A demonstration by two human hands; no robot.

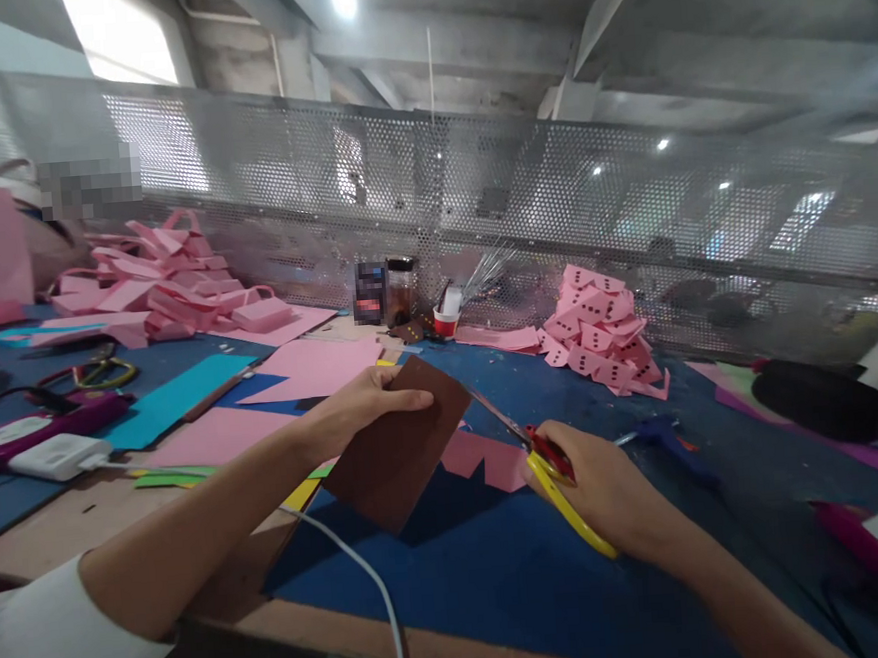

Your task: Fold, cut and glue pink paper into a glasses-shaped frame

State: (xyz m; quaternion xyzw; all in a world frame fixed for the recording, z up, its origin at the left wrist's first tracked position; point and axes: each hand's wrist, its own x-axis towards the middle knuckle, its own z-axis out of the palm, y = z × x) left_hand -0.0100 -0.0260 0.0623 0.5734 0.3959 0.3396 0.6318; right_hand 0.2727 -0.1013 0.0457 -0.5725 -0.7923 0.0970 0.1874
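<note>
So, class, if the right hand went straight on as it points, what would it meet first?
Probably the brown sheet in the left hand; the scissors' tips look close to its edge, though depth is unclear.

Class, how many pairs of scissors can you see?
2: one pair of scissors in the right hand, another pair lying at the left, beside the turquoise paper. More could be hidden.

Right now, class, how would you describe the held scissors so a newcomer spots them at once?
Start at the blue surface and find the brown sheet in the left hand. Just right of it, the right hand holds the scissors. Their red and yellow handles set them apart from the pink paper beside them.
</note>
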